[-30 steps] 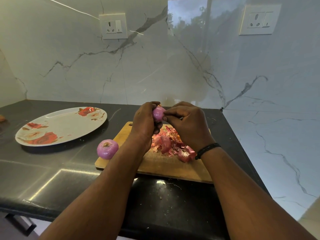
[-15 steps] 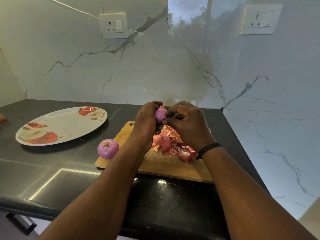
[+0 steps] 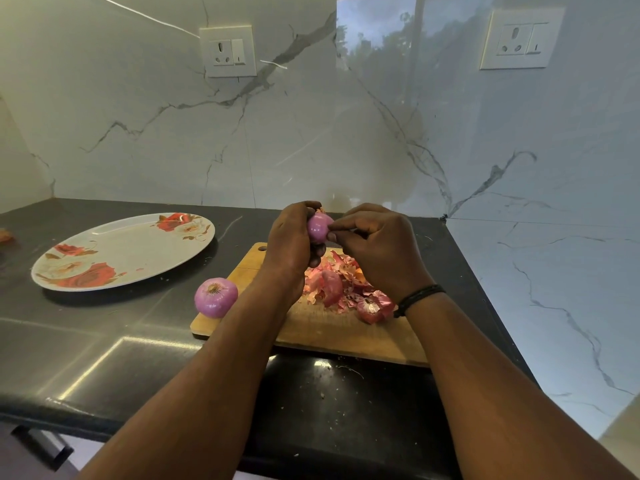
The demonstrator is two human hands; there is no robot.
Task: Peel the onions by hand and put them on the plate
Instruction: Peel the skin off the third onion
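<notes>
Light is glinting off the polished black stone countertop [image 3: 104, 348], and the white veined marble backsplash [image 3: 311, 133] is mirroring the outdoors, it's that glossy. The wooden cutting board [image 3: 329, 334] is showing matt and faintly scored. Papery, dry skins [image 3: 339, 278] are lying crinkled on it. The peeled onion [image 3: 215, 297] is gleaming smooth, and the floral plate [image 3: 121, 251] is shining glazed.
</notes>
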